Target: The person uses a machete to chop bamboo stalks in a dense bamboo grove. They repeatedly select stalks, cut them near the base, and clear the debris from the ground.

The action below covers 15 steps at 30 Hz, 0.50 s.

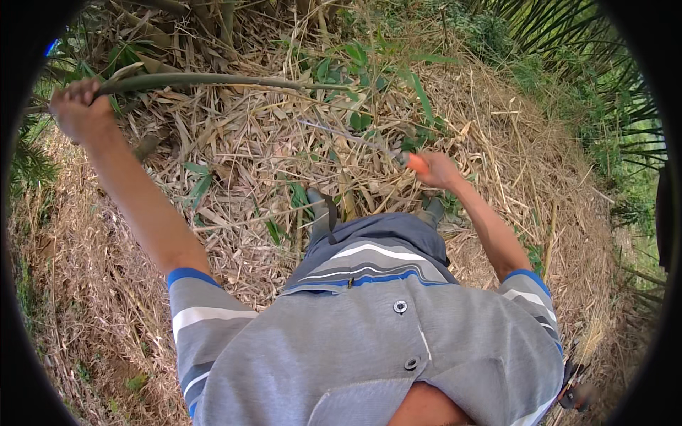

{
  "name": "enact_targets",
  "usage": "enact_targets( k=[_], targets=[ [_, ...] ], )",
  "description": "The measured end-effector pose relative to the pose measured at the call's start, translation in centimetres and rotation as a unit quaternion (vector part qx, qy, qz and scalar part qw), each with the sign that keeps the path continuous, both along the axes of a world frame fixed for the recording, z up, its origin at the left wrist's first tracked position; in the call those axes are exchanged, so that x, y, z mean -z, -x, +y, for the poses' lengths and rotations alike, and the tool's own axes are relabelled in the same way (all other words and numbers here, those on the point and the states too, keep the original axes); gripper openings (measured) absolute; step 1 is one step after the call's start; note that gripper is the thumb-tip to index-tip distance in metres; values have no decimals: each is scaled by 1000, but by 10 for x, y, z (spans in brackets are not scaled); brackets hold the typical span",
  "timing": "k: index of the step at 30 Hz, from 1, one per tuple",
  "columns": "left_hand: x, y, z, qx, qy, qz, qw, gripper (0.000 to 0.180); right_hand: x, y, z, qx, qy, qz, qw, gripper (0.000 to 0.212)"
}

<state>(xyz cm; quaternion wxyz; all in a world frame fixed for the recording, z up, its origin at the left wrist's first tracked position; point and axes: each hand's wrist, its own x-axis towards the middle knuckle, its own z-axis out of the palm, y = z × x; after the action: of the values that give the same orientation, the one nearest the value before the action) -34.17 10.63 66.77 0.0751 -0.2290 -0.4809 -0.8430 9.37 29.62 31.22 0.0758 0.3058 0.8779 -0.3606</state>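
Out at the far left, my left hand (82,112) is closed round a green bamboo stalk (192,80). The stalk reaches to the right from my fist and tapers toward the middle of the view, above the ground litter. On the right, my right hand (440,169) grips an orange-handled blade (415,163). Its long, thin metal part points left and away from me, below the stalk's tapering end and apart from it. The blade shows as a narrow strip, so its exact kind is unclear.
Dry bamboo leaves (249,149) cover the ground. Thick bamboo stems (227,25) stand at the far side. Green leafy shoots (359,71) grow near the blade, and green foliage (554,78) borders the right. My boots (320,209) stand in the litter.
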Motion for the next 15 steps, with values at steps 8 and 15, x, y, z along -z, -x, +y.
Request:
enact_targets(
  k=[8,15],
  targets=[
    [10,-33,54,52,6,63,997,31,-30,12,-5,54,-63,55,995,32],
    [-51,1,66,81,-10,31,996,26,25,-18,2,92,4,191,977,31]
  ],
)
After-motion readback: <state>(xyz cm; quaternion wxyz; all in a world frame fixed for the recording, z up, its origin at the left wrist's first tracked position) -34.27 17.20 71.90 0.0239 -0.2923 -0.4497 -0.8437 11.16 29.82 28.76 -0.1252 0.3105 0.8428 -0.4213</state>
